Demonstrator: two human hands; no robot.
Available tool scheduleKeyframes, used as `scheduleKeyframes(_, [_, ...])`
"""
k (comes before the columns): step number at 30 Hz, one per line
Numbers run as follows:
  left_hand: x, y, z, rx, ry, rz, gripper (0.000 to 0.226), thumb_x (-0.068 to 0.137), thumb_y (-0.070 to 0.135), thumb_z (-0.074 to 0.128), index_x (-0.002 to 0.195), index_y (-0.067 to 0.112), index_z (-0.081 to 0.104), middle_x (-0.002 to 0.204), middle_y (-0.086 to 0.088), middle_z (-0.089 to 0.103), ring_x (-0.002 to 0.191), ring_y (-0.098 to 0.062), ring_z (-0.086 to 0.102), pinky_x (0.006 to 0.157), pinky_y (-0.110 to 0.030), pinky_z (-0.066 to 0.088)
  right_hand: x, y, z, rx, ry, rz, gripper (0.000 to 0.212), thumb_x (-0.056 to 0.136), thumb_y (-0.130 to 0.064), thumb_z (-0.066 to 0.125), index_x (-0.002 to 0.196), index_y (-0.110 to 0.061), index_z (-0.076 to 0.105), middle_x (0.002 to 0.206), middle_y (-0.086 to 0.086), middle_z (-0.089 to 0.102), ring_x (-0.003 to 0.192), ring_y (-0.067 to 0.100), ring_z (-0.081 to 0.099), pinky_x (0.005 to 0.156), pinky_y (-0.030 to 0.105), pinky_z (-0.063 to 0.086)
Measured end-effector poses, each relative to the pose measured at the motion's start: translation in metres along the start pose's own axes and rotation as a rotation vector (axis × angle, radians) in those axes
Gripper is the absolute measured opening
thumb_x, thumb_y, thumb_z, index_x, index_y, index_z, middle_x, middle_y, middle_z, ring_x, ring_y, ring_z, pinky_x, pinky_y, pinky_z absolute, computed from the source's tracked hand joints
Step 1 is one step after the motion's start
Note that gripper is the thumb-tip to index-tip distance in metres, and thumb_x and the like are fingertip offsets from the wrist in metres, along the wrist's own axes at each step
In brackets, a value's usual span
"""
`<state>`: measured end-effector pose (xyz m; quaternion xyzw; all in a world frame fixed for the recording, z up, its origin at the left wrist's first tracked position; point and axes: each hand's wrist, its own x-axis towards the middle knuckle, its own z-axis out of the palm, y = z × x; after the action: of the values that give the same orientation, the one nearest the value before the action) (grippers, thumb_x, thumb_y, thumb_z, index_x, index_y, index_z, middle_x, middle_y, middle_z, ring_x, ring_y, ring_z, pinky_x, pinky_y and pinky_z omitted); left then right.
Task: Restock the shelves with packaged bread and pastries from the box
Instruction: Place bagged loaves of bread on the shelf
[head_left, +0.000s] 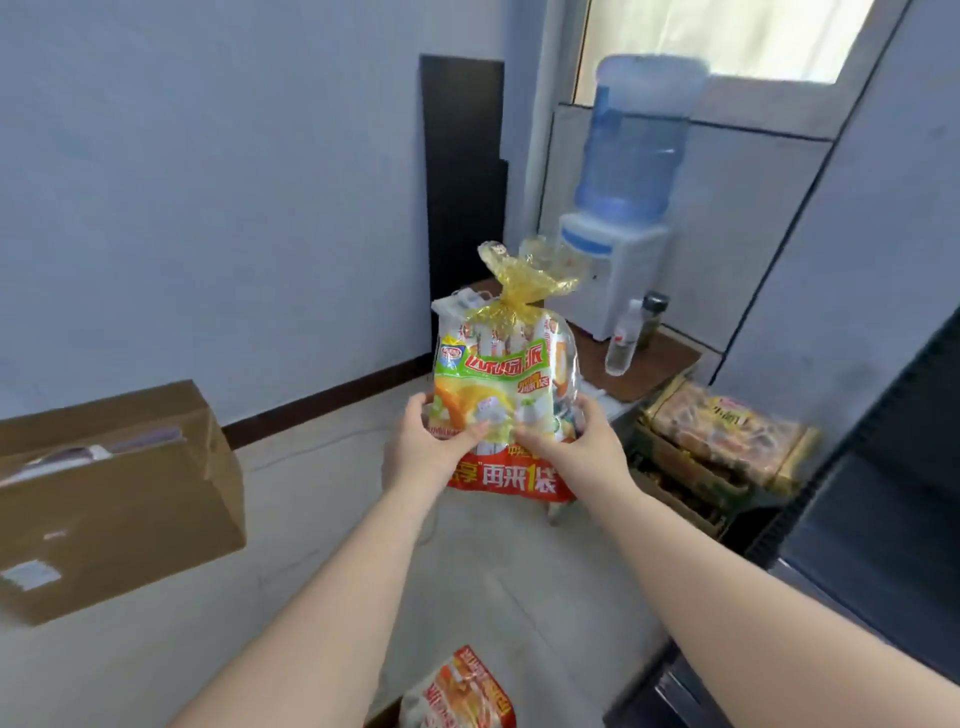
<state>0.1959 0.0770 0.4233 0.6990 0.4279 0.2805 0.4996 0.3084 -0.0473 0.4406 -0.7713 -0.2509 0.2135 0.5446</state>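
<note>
At the very bottom edge, closest to the camera, part of an orange and red snack packet (460, 691) is visible, cut off by the frame. Two bare forearms reach forward and upward from the lower corners toward the middle of the view.

There, held in the air in front of the person, is a pastry bag (506, 395): a clear plastic sack with green, yellow and red printing, filled with small wrapped pieces and tied at the top with crinkled gold film. It stands upright. The left hand (431, 449) grips its lower left side, thumb lying across the front. The right hand (574, 447) grips the lower right side in the same way, fingers wrapped behind the bag.

To the left, on the pale floor, sits an open cardboard box (119, 493) with flat items showing inside. To the right, low shelves (691, 478) hold a wide pack of bread (727, 431) in clear wrap with gold ends; the dark edge of a unit runs along the far right.

Farther back, a brown table (644, 369) carries a white water dispenser (618, 270) topped with a blue jug, and two small bottles (631, 332) standing just beside it. A dark panel (465, 171) leans against the pale wall behind.
</note>
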Motion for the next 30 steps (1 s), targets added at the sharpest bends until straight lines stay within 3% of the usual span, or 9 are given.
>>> scheduleKeyframes(4, [-0.007,0.126,0.019,-0.017,-0.051,0.233,0.074,0.069,0.049,0.077,0.129,0.02,0.044,0.126,-0.001,0.057,0.109,-0.019,0.058,0.084,-0.034,0.05,-0.004,-0.084,-0.092,0.03,0.131,-0.11,0.061,0.066,-0.041,0.081,0.113,-0.031,0.045,0.107,-0.006,0.065,0.088,0.014,0.068,0.081,0.039,0.058])
scheduleKeyframes(10, [-0.04,0.271,0.064,-0.045,-0.096,0.524,0.082,0.062,0.065,0.072,0.127,0.022,0.046,0.125,-0.004,0.057,0.111,-0.022,0.058,0.091,-0.045,0.052,-0.029,-0.164,-0.219,0.012,0.382,-0.248,0.063,0.064,-0.044,0.081,0.115,-0.028,0.047,0.12,0.0,0.063,0.094,0.019,0.067,0.086,0.042,0.056])
scheduleKeyframes(13, [-0.064,0.323,0.094,-0.097,-0.167,0.625,0.081,0.067,0.061,0.072,0.13,0.019,0.044,0.128,-0.005,0.056,0.112,-0.023,0.058,0.091,-0.042,0.051,-0.049,-0.185,-0.275,0.011,0.494,-0.288,0.063,0.067,-0.043,0.08,0.117,-0.029,0.044,0.126,0.0,0.06,0.096,0.019,0.067,0.087,0.042,0.055])
scheduleKeyframes(23, [-0.149,0.426,0.227,-0.203,-0.48,0.75,0.073,0.074,0.047,0.073,0.132,0.015,0.043,0.129,-0.008,0.057,0.111,-0.023,0.059,0.092,-0.039,0.052,-0.103,-0.17,-0.449,0.043,0.717,-0.272,0.071,0.067,-0.038,0.081,0.126,-0.024,0.045,0.122,0.002,0.062,0.09,0.019,0.069,0.082,0.039,0.057])
scheduleKeyframes(27, [-0.167,0.446,0.28,-0.235,-0.62,0.732,0.066,0.079,0.038,0.073,0.132,0.014,0.042,0.127,-0.007,0.056,0.098,-0.017,0.056,0.083,-0.032,0.05,-0.111,-0.155,-0.502,0.016,0.762,-0.235,0.073,0.071,-0.037,0.079,0.132,-0.022,0.043,0.123,0.001,0.061,0.09,0.017,0.068,0.078,0.034,0.057])
scheduleKeyframes(30, [-0.168,0.456,0.318,-0.243,-0.676,0.705,0.066,0.078,0.036,0.074,0.131,0.013,0.043,0.128,-0.007,0.056,0.103,-0.019,0.058,0.089,-0.037,0.052,-0.106,-0.144,-0.531,-0.002,0.784,-0.193,0.074,0.072,-0.037,0.078,0.134,-0.021,0.042,0.124,0.003,0.06,0.091,0.018,0.067,0.076,0.033,0.057])
